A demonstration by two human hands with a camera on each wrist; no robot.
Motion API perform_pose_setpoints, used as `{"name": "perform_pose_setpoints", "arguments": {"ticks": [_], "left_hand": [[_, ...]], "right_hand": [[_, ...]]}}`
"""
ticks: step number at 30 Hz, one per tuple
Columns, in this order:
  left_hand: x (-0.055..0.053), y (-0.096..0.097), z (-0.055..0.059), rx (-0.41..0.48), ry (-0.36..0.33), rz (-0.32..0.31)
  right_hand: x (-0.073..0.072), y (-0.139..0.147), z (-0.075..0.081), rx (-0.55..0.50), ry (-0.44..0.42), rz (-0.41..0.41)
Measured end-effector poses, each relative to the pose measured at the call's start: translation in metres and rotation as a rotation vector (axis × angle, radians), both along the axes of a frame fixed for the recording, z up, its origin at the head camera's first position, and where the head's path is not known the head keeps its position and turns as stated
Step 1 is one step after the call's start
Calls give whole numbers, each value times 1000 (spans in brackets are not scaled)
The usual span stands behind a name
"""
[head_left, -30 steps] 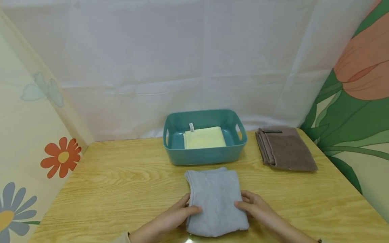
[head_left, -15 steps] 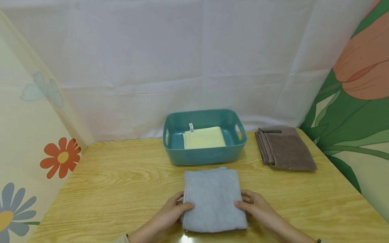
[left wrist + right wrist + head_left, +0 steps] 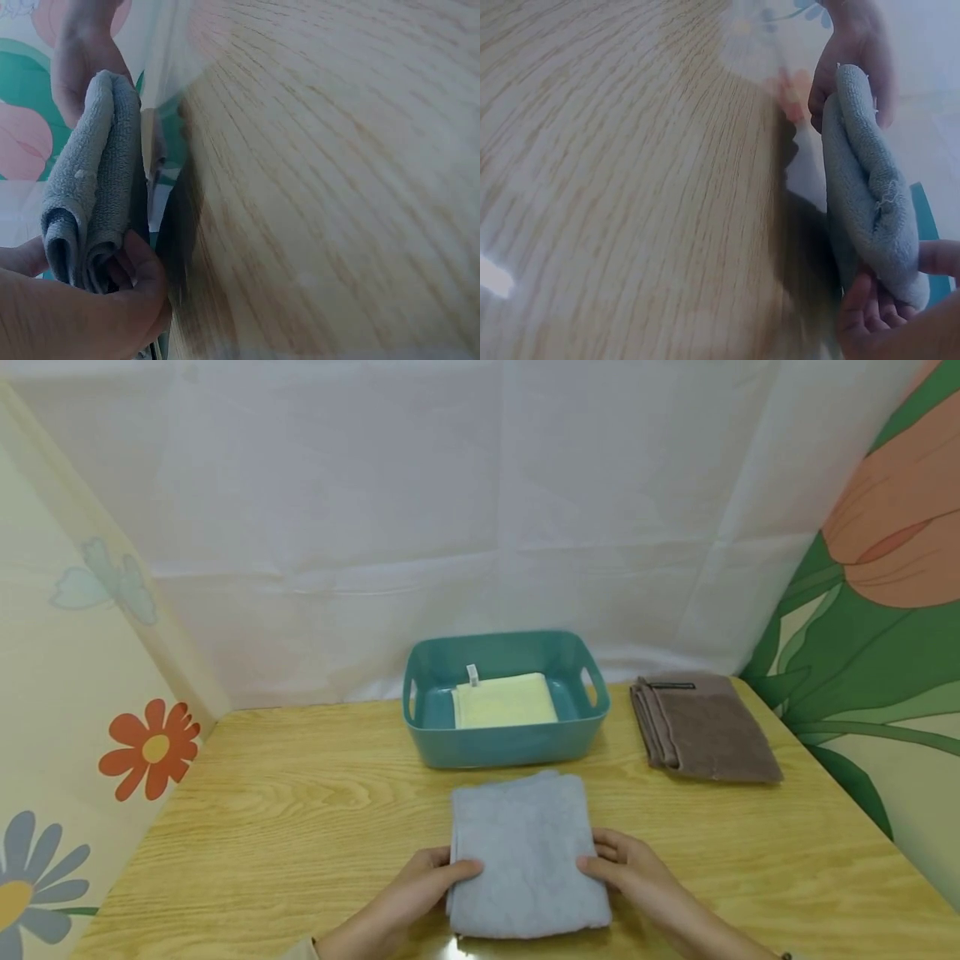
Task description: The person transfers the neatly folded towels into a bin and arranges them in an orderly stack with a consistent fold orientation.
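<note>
A folded grey towel (image 3: 528, 856) is held between both hands near the front of the table, its layered edges showing in the two wrist views. On its left side my left hand (image 3: 420, 889) grips it, thumb on top and fingers underneath. My right hand (image 3: 645, 877) pinches the opposite side the same way. In the left wrist view the folded towel (image 3: 97, 180) stands a little off the wood, with a shadow beside it. From the right wrist, the towel's (image 3: 870, 187) rolled edge and some loose threads are visible.
Behind the towel stands a teal basket (image 3: 510, 745) with side handle holes, holding a folded pale yellow cloth (image 3: 506, 702) with a white tag. A folded brown towel (image 3: 712, 731) lies at the right on the wooden table (image 3: 300, 810). A white sheet (image 3: 465, 510) hangs behind.
The grey towel has shifted slightly left and its top surface looks flatter. My left hand has moved a little outward with its side; the right hand has stayed nearly in place.
</note>
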State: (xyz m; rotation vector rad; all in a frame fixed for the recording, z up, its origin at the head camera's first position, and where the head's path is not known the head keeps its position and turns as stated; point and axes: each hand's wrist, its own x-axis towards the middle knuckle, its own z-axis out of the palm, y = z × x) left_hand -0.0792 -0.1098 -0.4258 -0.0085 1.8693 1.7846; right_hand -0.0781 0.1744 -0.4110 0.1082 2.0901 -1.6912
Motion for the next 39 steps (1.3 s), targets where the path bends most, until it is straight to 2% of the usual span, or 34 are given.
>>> {"name": "perform_pose_setpoints", "arguments": {"ticks": [4,9,18,26,32,39], "left_hand": [[1,2,-2,44,2,5],[2,2,0,20,4,4],[7,2,2,78,4,-10],[11,4,3,82,84,-24],[13,5,5,84,105,-31],[15,6,8,107,128,-23]], "right_hand": [[1,0,0,0,5,-12],[2,-1,1,8,5,-26],[5,-4,4,55,27,-68],[8,-3,7,72,79,-74],[10,-3,9,68,105,-84],[14,-7,14,91,132,-159]]}}
